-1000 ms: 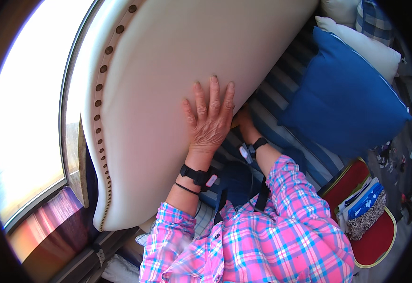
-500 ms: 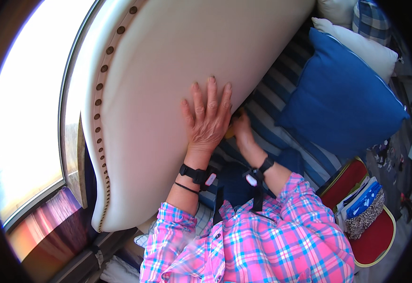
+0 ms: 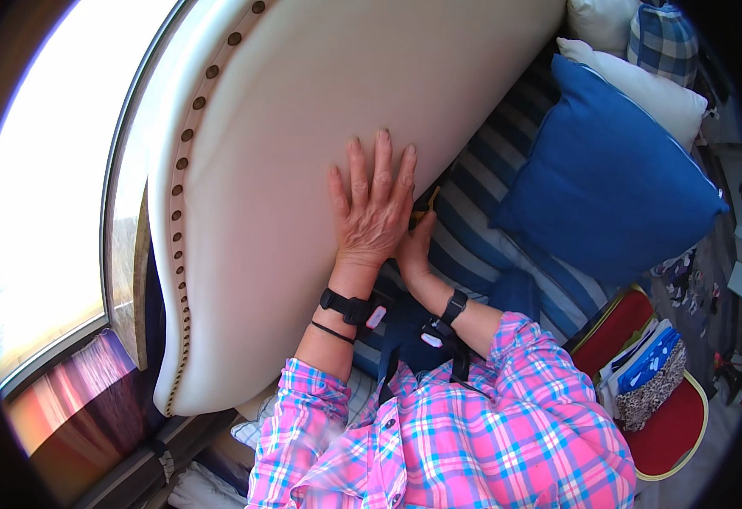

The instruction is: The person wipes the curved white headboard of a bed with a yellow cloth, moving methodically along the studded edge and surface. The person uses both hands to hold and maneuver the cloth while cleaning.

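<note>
My left hand (image 3: 372, 208) lies flat with fingers spread on the smooth cream upholstery of a large headboard (image 3: 286, 170). A row of dark round studs runs along the headboard's curved left border. Just right of that hand, my right hand (image 3: 416, 253) is closed around a small yellow-and-black tool (image 3: 424, 208) at the headboard's lower edge. Only part of the tool shows; its kind cannot be made out, and my left hand hides some of my right fingers. Beneath it spreads a blue-and-white striped cover (image 3: 481, 220).
A big blue cushion (image 3: 608, 178) rests on the striped cover, with white (image 3: 655, 89) and checked cushions (image 3: 663, 42) behind it. At right, a red case (image 3: 672, 433) lies open, holding folded cloths (image 3: 646, 373). A bright window (image 3: 48, 187) stands at the left.
My right hand has shifted left and turned, bringing its wrist nearer my left wrist. A yellow part of the tool now shows above its fingers. My left hand stays on the headboard.
</note>
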{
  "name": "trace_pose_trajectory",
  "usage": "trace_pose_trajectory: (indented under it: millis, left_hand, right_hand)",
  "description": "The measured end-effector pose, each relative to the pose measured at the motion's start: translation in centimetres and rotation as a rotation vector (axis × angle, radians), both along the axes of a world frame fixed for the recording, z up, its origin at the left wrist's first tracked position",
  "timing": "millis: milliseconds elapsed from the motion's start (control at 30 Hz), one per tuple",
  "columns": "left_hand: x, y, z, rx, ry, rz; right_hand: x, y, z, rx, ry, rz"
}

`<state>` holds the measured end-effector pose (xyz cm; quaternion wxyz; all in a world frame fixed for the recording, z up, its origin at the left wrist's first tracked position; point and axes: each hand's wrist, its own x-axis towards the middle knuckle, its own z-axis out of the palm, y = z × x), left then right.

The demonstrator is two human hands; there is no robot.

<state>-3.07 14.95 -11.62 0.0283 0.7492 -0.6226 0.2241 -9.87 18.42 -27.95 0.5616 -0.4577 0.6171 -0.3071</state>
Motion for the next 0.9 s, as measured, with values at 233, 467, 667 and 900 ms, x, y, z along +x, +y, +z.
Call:
trace_pose_trajectory:
  millis: [233,467,667,900]
  left_hand:
    - [0.0,2.3,2.3,0.05,0.262,-0.092]
    - [4.1,5.8,5.3,-0.172,0.152,0.026]
    - [4.5,5.8,3.3,-0.148,-0.075,0.057]
    - [4.4,5.7,3.8,-0.157,-0.065,0.055]
  right_hand:
    - [-1.3,0.6,3.1,0.354,-0.452,0.176]
    - [-0.4,0.8,-8.5,0.422,-0.186,0.121]
    - [-1.4,-2.4,-19.3,0.254,0.029,0.184]
    - [-1.2,1.4,-5.7,0.485,-0.254,0.234]
